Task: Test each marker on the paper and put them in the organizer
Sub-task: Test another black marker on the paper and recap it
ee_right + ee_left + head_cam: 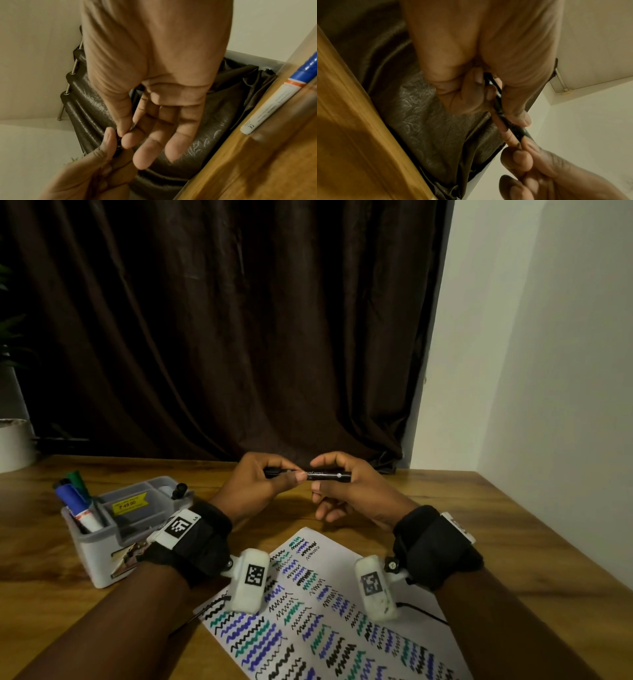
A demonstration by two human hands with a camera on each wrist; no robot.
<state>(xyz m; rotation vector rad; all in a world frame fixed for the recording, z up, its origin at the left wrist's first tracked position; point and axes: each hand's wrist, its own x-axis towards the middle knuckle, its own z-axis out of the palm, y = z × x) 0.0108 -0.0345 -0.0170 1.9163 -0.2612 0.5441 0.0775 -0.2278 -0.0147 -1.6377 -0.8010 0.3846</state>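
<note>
I hold the slim black marker [308, 474] level above the wooden bench [462, 508], beyond the scribbled white paper [342, 611]. Left hand [255, 486] and right hand [346, 487] fingers pinch opposite ends, presumably to work the cap. Grey plastic organizer [99, 556] stands left of the paper.

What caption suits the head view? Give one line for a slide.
Both hands, left and right, hold a slim black marker above the squiggle-covered white paper, beside the grey plastic organizer.

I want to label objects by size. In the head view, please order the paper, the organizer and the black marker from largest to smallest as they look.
1. paper, though it lies nearest the camera
2. organizer
3. black marker, pinched by left hand and right hand
</note>
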